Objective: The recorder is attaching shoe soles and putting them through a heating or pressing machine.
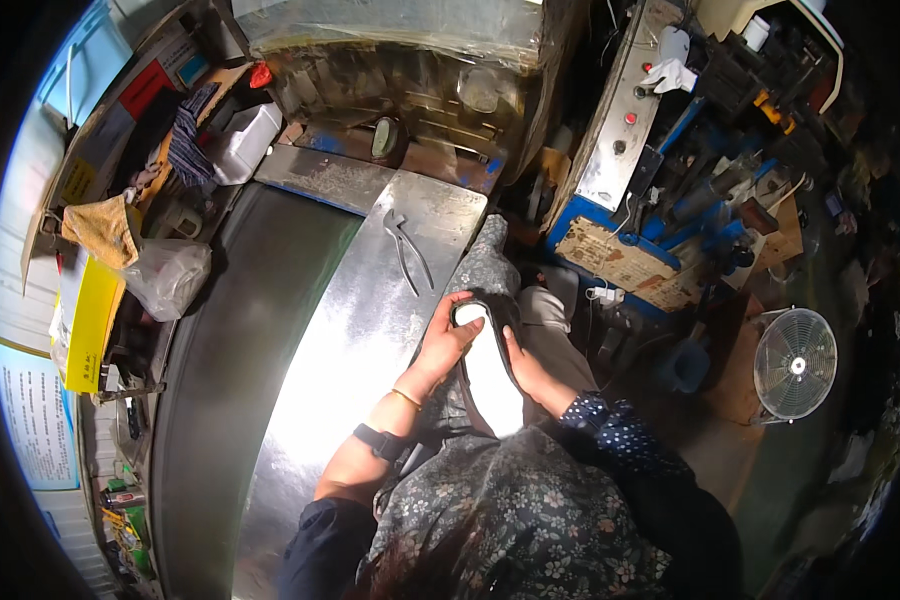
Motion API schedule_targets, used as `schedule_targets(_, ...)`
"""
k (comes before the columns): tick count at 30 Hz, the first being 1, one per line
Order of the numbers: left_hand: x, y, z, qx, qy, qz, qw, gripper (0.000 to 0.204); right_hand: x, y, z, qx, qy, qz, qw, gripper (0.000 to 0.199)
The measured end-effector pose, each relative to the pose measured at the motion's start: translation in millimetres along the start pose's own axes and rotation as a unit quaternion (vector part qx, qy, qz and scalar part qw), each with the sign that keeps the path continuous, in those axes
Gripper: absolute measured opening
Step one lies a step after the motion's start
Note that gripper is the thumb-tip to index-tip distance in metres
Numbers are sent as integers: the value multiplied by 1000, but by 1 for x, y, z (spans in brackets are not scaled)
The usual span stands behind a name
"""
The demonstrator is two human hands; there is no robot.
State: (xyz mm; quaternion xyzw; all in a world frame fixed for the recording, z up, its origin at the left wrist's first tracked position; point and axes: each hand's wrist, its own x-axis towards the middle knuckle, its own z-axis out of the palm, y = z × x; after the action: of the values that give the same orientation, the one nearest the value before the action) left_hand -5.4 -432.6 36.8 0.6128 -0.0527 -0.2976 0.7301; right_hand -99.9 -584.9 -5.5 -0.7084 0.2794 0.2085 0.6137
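Above my lap is what looks like a shoe [490, 378], with a long white inner surface and a dark rim, its narrower end away from me. My left hand [442, 348] grips its far left edge, the thumb pressed on the white surface and the fingers round the outside. Against its right side lies my right hand [531, 372], the fingers mostly hidden beneath it. A pair of metal pincers [406, 252] rests on the shiny metal table [315, 400] to the left, beyond my left hand.
A dark conveyor belt [235, 330] runs along the table's left. Farther left, a shelf carries a yellow cloth [103, 230] and plastic bag [170, 275]. Ahead stands a plastic-covered machine [400, 90]. At right are a control panel [620, 130], tools and a round fan [796, 365].
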Motion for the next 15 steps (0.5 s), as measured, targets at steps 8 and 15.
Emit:
schedule_targets(8, 39, -40, -11, 157, 49, 105, 981, 48, -10, -59, 3, -448, 258, -365, 774, 22)
schedule_targets(15, 35, -17, 6, 107, -6, 44, 993, 46, -25, 14, -13, -84, 26, -296, 951, 59)
